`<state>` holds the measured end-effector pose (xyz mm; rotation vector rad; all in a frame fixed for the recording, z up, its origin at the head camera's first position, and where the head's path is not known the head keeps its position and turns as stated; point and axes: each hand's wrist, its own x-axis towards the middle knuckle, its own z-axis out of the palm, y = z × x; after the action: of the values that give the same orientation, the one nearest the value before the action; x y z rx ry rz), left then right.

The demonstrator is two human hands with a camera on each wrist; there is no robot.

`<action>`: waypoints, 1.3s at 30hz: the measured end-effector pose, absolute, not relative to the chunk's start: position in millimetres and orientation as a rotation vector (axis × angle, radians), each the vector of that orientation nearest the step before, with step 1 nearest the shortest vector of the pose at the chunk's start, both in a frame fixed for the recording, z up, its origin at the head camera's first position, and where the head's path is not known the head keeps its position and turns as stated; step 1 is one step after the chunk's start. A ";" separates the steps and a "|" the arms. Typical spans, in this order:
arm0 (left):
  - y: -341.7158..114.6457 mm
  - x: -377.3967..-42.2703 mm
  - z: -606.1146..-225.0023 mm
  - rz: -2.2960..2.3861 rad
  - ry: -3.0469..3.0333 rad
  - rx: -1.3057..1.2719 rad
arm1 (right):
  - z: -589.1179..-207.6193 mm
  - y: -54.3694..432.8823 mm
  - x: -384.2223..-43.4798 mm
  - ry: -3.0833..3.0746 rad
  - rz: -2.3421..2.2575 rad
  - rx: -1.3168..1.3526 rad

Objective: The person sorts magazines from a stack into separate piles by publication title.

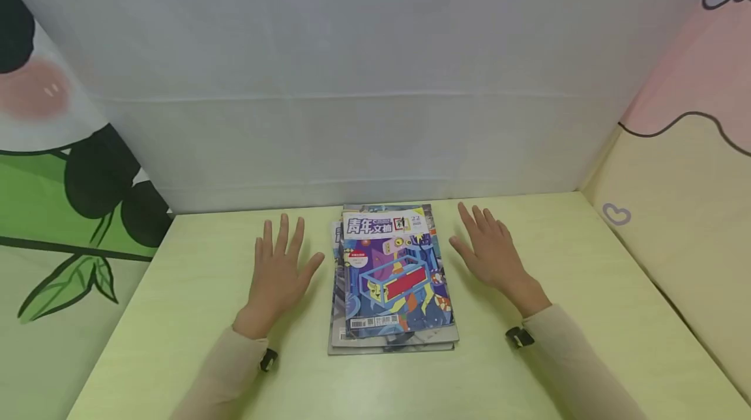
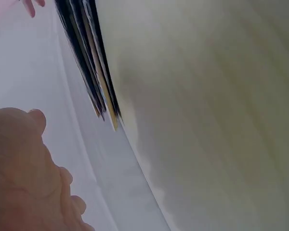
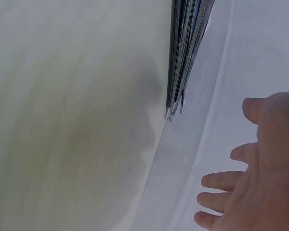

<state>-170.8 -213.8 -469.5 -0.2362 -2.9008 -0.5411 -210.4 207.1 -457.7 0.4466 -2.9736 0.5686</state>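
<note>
A small pile of magazines (image 1: 394, 283) lies in the middle of the table, its layers slightly askew. The top magazine has a colourful purple and blue cover with a white title band. To the left of the pile, my left hand (image 1: 278, 273) is held palm down with fingers spread, apart from it. On the other side my right hand (image 1: 491, 257) is likewise spread and holds nothing. Both wrist views show the pile's edges, with the left hand (image 2: 24, 173) and the right hand (image 3: 260, 168) above the table surface.
The pale yellow table (image 1: 193, 276) meets a white cloth backdrop (image 1: 375, 81) at its far edge. Painted panels stand at both sides, a green and black one (image 1: 88, 211) on the left and a pink and cream one (image 1: 680, 211) on the right.
</note>
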 end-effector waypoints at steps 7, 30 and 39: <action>-194.6 -173.1 -466.6 -0.595 -2.918 -0.251 | -462.6 196.3 -206.9 -2.889 0.656 0.433; -157.8 -176.5 -456.8 -0.870 -2.815 -0.324 | -460.1 174.2 -205.3 -2.650 1.118 0.294; -142.4 -174.6 -456.1 -0.977 -2.787 -0.174 | -459.4 163.2 -203.8 -2.650 1.288 0.251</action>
<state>-174.6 -142.4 -456.1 -0.1737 -2.7874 -0.9771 -203.8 163.2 -459.4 0.2509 -2.6497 1.2879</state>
